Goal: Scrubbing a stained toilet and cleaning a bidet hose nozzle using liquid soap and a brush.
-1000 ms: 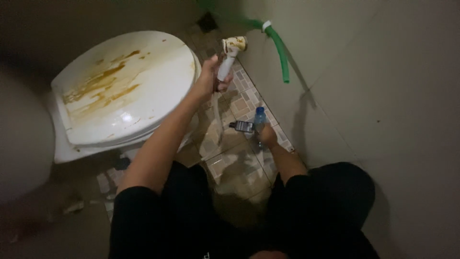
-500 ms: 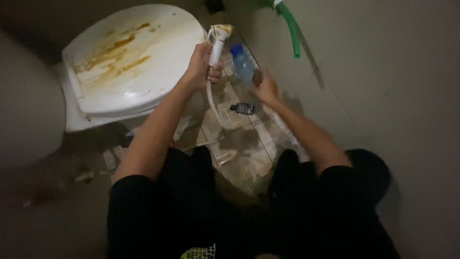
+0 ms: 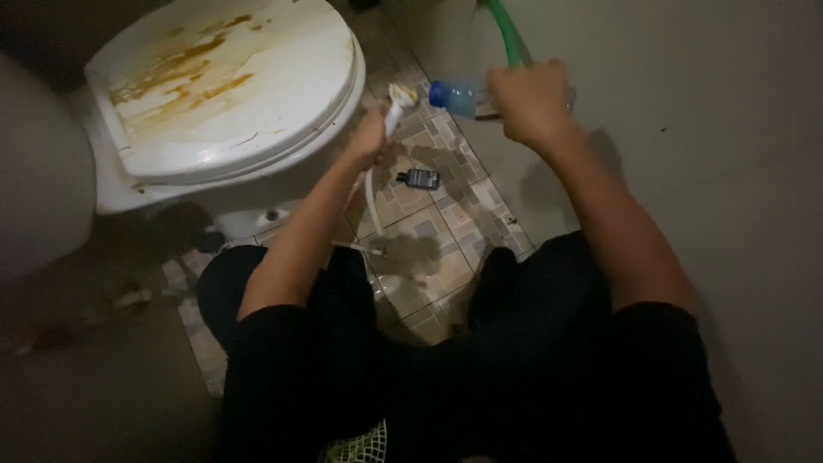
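The left hand [image 3: 370, 137] gripped the sprayer [image 3: 396, 105] tight; at three o'clock the right hand [image 3: 530, 101] squeezed a bottle [image 3: 459, 96] (tipped sideways, cap toward the nozzle)

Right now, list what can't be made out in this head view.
- Plastic bottle: body hidden by the right hand; contents unreadable.
- Sprayer: handle covered by the left hand; head blurred.
- Green hose: cut off by the top edge.
- Small dark object on the tiles: too small to identify.

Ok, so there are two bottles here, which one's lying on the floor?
The small dark bottle, flat on the patterned tiles. The clear plastic bottle with the blue cap is held off the floor in the right hand.
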